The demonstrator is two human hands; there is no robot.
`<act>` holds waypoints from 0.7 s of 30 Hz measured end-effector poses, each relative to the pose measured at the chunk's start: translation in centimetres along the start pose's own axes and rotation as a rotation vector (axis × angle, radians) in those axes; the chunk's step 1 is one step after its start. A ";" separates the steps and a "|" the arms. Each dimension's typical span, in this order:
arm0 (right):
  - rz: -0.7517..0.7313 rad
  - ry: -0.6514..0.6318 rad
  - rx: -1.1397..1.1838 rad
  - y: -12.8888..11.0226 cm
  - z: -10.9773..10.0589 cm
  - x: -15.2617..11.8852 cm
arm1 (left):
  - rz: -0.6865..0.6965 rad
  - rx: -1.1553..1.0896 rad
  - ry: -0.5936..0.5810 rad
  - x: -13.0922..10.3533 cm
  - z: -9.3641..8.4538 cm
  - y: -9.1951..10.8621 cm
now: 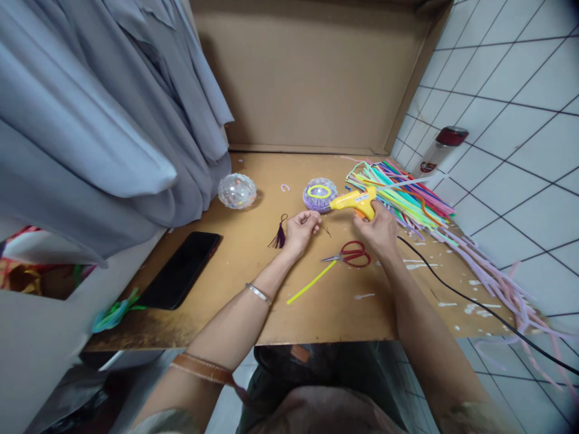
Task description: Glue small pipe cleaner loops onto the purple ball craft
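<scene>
My right hand (380, 229) is wrapped round the handle of a yellow hot glue gun (355, 202), its nozzle pointing left. Just left of the nozzle, my left hand (302, 232) is closed in a pinch; what its fingertips hold is too small to make out. Behind both hands stands a clear ball with purple strands round its lower part (312, 202), a yellow pipe-cleaner ring (319, 187) on it. A dark purple tassel (279, 234) lies left of my left hand. Red-handled scissors (355, 254) and a yellow pipe cleaner (312, 282) lie nearer me.
Another clear ball (237, 191) stands at the back left, a black phone (181, 270) in front of it. Colourful pipe cleaners (407, 193) pile up at right near a red-capped bottle (441, 150). A black cord (456, 289) crosses the right side. Grey cloth (113, 120) hangs left.
</scene>
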State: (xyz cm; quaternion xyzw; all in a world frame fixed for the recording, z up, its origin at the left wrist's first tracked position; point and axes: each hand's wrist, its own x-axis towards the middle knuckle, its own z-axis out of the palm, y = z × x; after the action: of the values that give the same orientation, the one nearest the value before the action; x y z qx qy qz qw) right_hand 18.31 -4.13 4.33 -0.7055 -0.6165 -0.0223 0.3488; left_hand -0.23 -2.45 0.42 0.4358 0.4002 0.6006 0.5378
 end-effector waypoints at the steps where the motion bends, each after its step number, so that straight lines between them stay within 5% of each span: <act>1: -0.002 -0.003 -0.005 0.0 0.0 0.0 | 0.002 0.000 0.002 0.0 0.0 0.0; 21: -0.024 0.026 -0.030 0.4 0.4 0.0 | 0.012 -0.052 -0.010 0.1 0.0 -0.2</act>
State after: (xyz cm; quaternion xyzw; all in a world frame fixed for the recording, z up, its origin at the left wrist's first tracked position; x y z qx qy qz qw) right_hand 18.49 -3.90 3.90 -0.7029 -0.6199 -0.0448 0.3458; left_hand -0.14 -2.35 0.28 0.4271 0.3791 0.6119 0.5473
